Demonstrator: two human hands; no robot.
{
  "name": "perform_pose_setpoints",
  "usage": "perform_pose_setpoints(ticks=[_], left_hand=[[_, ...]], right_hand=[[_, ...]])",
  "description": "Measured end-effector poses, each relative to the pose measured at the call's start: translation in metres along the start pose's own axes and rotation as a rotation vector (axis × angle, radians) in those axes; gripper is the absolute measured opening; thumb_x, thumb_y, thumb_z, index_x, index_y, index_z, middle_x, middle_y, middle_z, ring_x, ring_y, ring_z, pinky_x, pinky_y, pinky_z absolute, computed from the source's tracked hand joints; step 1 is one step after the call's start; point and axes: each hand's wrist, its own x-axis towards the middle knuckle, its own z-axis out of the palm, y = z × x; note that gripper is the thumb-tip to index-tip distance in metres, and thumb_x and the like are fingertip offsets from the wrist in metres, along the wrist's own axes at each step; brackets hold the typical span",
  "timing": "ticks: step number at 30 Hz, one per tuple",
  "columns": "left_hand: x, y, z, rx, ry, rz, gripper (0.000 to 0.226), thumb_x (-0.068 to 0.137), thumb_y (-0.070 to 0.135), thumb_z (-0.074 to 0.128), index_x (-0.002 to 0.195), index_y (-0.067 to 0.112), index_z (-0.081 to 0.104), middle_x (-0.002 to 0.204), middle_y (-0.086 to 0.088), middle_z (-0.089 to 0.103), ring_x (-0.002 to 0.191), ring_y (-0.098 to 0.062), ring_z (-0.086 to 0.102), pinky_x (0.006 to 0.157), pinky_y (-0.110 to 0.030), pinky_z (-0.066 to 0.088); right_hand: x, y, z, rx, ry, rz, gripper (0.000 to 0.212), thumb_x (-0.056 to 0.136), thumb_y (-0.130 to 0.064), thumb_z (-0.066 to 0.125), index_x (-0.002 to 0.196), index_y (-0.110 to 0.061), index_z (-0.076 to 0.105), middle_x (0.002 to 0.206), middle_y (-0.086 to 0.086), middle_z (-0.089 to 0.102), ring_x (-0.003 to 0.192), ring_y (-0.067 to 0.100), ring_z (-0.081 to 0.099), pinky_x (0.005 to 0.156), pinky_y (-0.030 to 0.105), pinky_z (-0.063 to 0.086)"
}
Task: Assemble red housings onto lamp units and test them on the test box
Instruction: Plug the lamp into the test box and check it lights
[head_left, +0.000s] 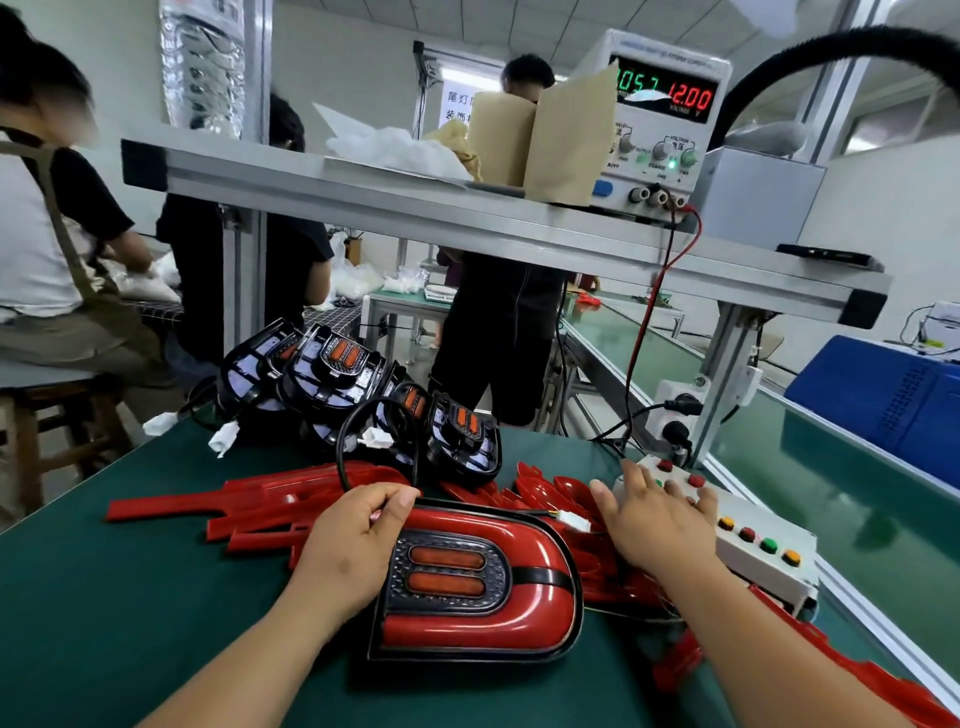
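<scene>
Red-housed tail lamp (478, 587), left hand (353, 545) gripping its left edge, right hand (657, 514) flat, fingers spread, on test box (763, 564) right of it, red housings (280, 496) behind it

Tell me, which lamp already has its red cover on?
The front lamp, which the left hand holds. The back lamps are bare black, with no red cover.

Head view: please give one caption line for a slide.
Left hand holds the assembled red lamp; right hand rests on the test box.
</scene>
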Motion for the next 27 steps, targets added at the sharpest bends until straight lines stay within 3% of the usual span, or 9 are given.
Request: perform_pose_setpoints(ticks=[8,19,27], left_hand=[[0.0038,-0.0031,0.0000,0.060,0.026,0.056,0.027,0.098,0.035,0.047,0.111,0.025,0.069,0.105,0.016,0.063,0.092,0.011,0.051,0.074,0.002,0.034],[0.0042,-0.0053,-0.0007,0.097,0.031,0.094,0.027,0.099,0.034,0.047,0.112,0.024,0.069,0.107,0.014,0.064,0.095,0.007,0.051,0.074,0.004,0.032],[0.0036,-0.0034,-0.0009,0.083,0.025,0.096,0.017,0.099,0.032,0.048,0.098,0.036,0.065,0.098,0.027,0.057,0.096,0.006,0.051,0.077,0.002,0.031]], right_hand=[[0.0011,-0.0096,0.0012,-0.076,-0.001,0.005,0.078,0.089,-0.072,0.002,0.136,-0.022,0.039,0.141,0.001,0.050,0.132,0.035,0.043,0.110,0.059,0.010],[-0.0046,-0.0076,0.0017,-0.032,0.013,-0.008,0.081,0.088,-0.074,0.004,0.131,-0.018,0.044,0.141,0.003,0.049,0.131,0.032,0.042,0.107,0.054,0.021],[-0.0038,-0.0060,0.0000,-0.021,0.010,-0.023,0.080,0.088,-0.073,0.004,0.130,-0.018,0.044,0.137,0.004,0.051,0.125,0.033,0.046,0.104,0.051,0.027]])
